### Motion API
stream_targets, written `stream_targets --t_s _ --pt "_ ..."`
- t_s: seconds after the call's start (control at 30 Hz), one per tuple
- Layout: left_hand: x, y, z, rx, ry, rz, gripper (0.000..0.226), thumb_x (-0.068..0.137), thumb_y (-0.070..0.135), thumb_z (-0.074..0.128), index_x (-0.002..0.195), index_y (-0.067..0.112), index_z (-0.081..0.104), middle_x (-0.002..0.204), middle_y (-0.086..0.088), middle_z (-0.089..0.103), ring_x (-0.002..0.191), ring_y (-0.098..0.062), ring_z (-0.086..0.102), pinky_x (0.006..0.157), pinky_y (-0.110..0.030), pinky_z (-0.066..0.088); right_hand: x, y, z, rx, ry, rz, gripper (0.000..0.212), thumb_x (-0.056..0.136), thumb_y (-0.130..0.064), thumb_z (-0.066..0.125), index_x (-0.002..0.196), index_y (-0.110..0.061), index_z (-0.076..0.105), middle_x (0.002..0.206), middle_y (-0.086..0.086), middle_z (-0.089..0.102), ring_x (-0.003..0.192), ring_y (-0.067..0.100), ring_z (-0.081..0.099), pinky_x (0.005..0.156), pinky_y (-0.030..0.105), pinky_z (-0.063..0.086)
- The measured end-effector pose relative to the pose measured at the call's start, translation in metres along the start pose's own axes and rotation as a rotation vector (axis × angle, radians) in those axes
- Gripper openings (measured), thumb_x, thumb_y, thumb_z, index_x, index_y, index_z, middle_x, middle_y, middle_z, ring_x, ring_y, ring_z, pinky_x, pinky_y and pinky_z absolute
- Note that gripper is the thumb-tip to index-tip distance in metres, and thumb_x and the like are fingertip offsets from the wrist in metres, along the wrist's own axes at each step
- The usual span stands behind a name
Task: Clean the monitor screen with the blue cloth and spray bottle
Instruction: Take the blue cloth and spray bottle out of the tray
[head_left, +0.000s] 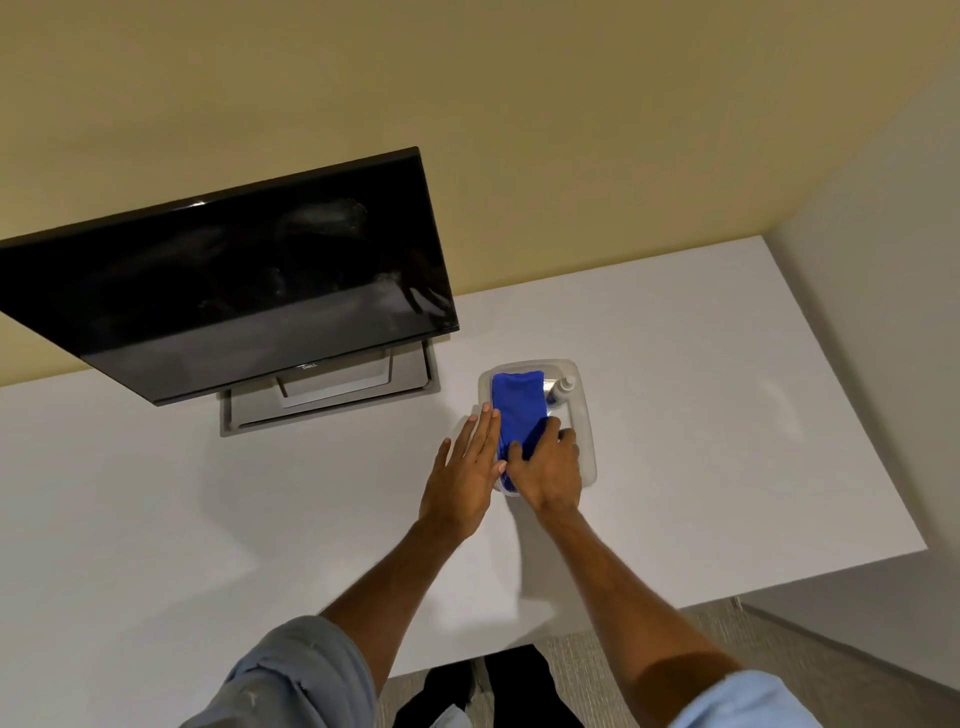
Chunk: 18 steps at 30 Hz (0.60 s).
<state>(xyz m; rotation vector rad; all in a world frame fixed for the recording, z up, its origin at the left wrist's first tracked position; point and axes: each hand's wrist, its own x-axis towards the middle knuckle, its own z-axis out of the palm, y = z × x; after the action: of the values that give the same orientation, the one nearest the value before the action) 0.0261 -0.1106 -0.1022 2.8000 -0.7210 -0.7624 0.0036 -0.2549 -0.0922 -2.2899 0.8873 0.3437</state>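
Smudges showed on the monitor screen (234, 291) at upper left, so wiping seemed not yet done. Right of centre, the blue cloth (517, 410) lay in a clear tray (584, 447) beside the spray bottle (563, 389). The right hand (550, 467) curled round the cloth's near end; the left hand (467, 467) lay flat, fingers straight, at the tray's left edge.

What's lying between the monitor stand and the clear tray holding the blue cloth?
Nothing: in the head view, only bare white desk separates the monitor stand from the clear tray.
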Motion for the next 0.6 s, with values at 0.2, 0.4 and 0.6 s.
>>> stream_targets --t_s 0.2,0.4,0.6 --pt "-0.002 0.009 -0.002 -0.100 -0.042 -0.023 0.072 0.121 0.048 0.024 0.166 0.026 -0.028 0.186 0.002 -0.021 0.175 -0.018 -0.012 0.143 -0.045 0.012 0.014 0.000 -0.009 -0.083 -0.041 0.050 0.033 0.108 -0.025 0.060 0.131 -0.001 0.060 0.131 0.018 0.068 0.123 0.033 0.063 0.105 0.043 0.055" --pt "-0.005 0.013 -0.005 0.041 -0.071 -0.039 0.078 0.119 0.055 0.020 0.175 0.019 -0.020 0.186 -0.002 -0.021 0.175 -0.022 -0.012 0.143 -0.046 0.011 0.012 -0.001 -0.013 -0.007 -0.030 0.054 0.030 0.102 -0.020 0.067 0.125 -0.002 0.062 0.128 0.016 0.063 0.115 0.034 0.065 0.094 0.043 0.057" --pt "0.000 0.009 -0.034 -0.147 0.068 0.051 0.072 0.121 0.045 0.033 0.175 0.023 -0.008 0.187 -0.002 -0.012 0.176 -0.020 -0.004 0.143 -0.045 0.008 -0.006 -0.010 -0.028 0.062 0.073 -0.031 0.039 0.098 -0.028 0.066 0.131 -0.011 0.055 0.093 0.000 0.067 0.086 0.029 0.072 0.068 0.032 0.047"
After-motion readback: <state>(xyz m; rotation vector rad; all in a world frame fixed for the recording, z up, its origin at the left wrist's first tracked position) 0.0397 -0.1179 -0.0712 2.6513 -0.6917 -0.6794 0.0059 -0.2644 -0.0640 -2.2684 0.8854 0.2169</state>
